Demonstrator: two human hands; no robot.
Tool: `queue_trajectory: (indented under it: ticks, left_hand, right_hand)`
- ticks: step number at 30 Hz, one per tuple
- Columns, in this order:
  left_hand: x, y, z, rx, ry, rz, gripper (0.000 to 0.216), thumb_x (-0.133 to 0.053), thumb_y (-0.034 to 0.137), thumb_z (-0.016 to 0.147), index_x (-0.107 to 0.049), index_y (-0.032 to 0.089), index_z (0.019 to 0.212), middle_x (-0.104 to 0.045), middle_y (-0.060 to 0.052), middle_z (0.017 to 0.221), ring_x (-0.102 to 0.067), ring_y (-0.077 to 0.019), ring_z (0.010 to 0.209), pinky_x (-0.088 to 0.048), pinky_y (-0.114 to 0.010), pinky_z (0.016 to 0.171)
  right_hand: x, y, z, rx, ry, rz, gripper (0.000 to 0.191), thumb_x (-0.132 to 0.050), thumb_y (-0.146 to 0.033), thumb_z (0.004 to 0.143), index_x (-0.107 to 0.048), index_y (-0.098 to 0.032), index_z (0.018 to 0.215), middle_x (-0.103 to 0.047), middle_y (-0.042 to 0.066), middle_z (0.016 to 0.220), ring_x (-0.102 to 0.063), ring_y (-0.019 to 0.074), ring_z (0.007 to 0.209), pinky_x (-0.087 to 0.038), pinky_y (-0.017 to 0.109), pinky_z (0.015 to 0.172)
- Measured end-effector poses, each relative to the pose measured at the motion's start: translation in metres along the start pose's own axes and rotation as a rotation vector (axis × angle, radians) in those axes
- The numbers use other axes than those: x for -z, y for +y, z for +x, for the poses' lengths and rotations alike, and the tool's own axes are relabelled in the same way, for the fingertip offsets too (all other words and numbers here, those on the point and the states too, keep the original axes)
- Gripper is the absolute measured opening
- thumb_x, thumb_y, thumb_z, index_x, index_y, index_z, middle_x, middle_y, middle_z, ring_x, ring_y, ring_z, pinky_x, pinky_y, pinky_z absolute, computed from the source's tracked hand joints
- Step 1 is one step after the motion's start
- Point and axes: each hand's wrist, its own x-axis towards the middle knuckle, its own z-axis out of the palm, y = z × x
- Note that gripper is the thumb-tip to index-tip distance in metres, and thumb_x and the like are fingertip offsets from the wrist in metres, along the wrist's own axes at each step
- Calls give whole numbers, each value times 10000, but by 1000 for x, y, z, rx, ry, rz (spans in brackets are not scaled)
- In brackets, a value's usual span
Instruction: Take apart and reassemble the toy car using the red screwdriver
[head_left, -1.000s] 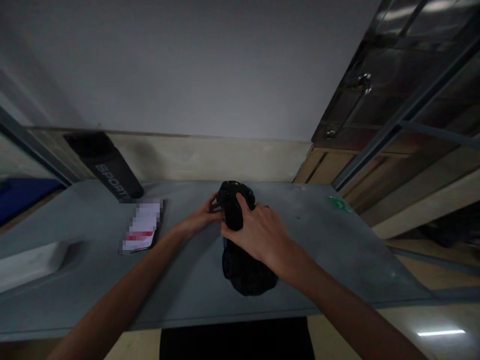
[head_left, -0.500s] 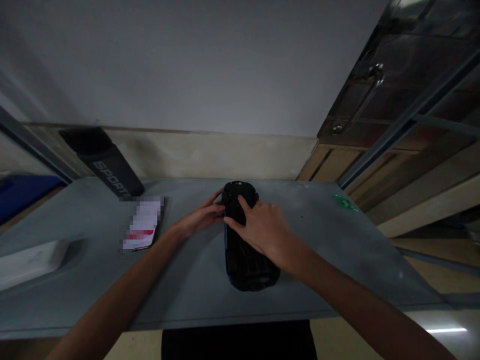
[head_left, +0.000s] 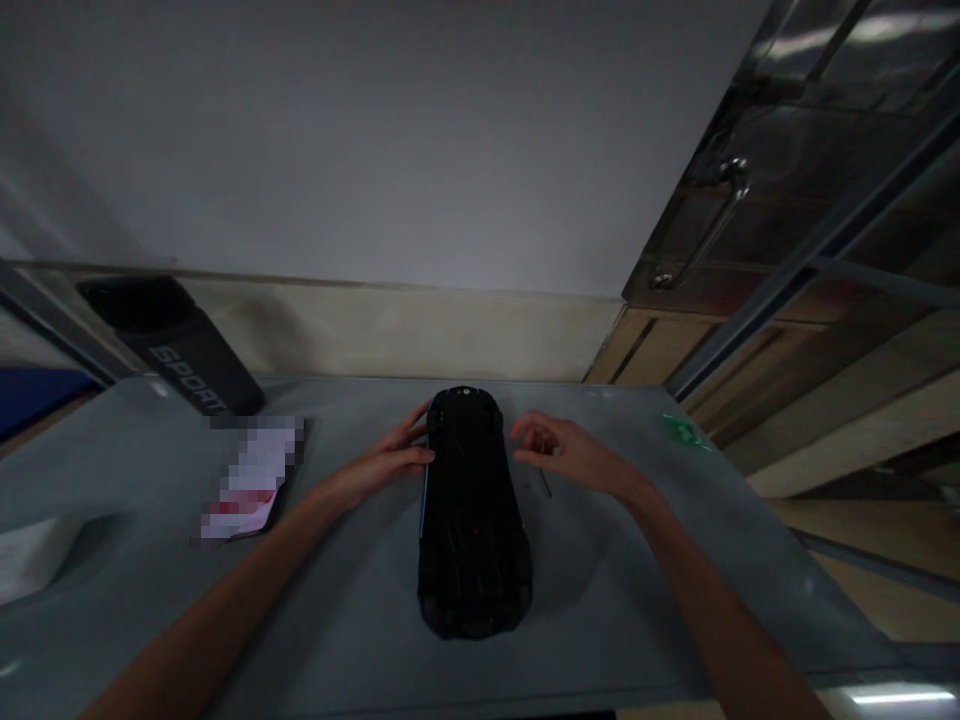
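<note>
A toy car (head_left: 472,500) lies upside down on the grey table, its black underside facing up and a strip of blue along its left edge. My left hand (head_left: 394,455) grips the car's left side near the far end, thumb and fingers against it. Just right of the car, my right hand (head_left: 559,448) hovers with curled fingers, apart from the car. A thin metal rod (head_left: 546,484) sticks out below those fingers; its other end is hidden by the hand.
To the left lie a phone (head_left: 251,475) with a blurred screen and a white object (head_left: 37,555). A black bottle (head_left: 180,345) marked SPORT leans at the back left. Some green plastic (head_left: 685,432) rests near the right edge of the table (head_left: 637,610). A wall stands behind.
My right hand has lifted off the car's underside and moved to its right, fingers now curled. My left hand stays on the car's side. The view has shifted slightly.
</note>
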Motion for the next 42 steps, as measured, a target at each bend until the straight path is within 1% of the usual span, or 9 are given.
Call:
queue_trajectory:
  ticks: [3,6,14,21,25,30,33,38,42]
  left_hand:
    - [0,2,-3,17,-8,-11,911,-808,268,875,-363,475,1643,-342,-23,1756,-505,-323,1476,-512,-371,1067]
    - [0,3,-4,10,-48,-37,915,-806,272,882,-350,475,1649,-347,-23,1752,-507,-315,1480,-502,-381,1090]
    - [-1,5,-3,-14,-81,-45,906,-798,260,890,-353,467,1652,-342,-31,1755,-443,-353,1538,-453,-468,1177]
    - [-4,9,-4,-19,-62,-29,854,-800,248,875,-433,499,1604,-447,3,1697,-481,-330,1516,-470,-422,1139]
    - [-3,7,-4,-23,-43,-21,875,-826,270,843,-447,474,1605,-432,-32,1706,-507,-339,1491,-485,-424,1116]
    - [-2,6,-4,-8,-32,16,887,-807,281,848,-415,477,1619,-405,-25,1722,-484,-342,1510,-472,-448,1126]
    - [-1,5,-3,-5,-31,9,873,-811,282,848,-432,476,1610,-399,-27,1725,-492,-332,1504,-489,-414,1105]
    - [1,1,-2,16,-26,0,886,-820,278,843,-426,493,1607,-365,-5,1745,-486,-348,1505,-487,-410,1105]
    - [1,0,-2,-2,-41,-39,915,-831,282,848,-396,466,1632,-341,-39,1755,-481,-348,1506,-469,-440,1142]
  right_hand:
    - [6,7,-9,-27,-121,-103,137,-709,-338,918,-713,-203,902,-627,-23,760,-576,144,689,-448,277,656]
    - [9,11,-13,-39,-197,-147,68,-734,-271,867,-754,-207,881,-662,-16,774,-608,152,702,-457,277,662]
    - [8,5,-12,18,-160,-251,87,-725,-179,867,-797,-226,862,-696,9,828,-639,178,751,-459,306,708]
    - [2,6,-12,26,-140,-310,121,-676,-141,858,-765,-222,848,-666,-1,802,-625,177,749,-451,307,714]
    - [2,2,-11,21,-98,-183,84,-665,-241,904,-741,-210,884,-634,-5,797,-594,160,714,-450,296,675]
    - [-2,-18,-7,-8,-60,93,227,-687,-443,939,-728,-220,931,-664,2,843,-595,157,757,-485,300,709]
    - [-8,-22,-3,-27,-89,149,300,-701,-513,926,-725,-215,939,-670,5,841,-593,158,758,-491,302,707]
    - [-14,-15,-2,-44,-82,142,299,-708,-514,925,-712,-216,938,-643,-10,814,-569,149,738,-478,296,698]
    - [-15,-15,-2,-43,-92,190,248,-714,-457,925,-672,-212,922,-607,-22,808,-548,138,728,-450,291,698]
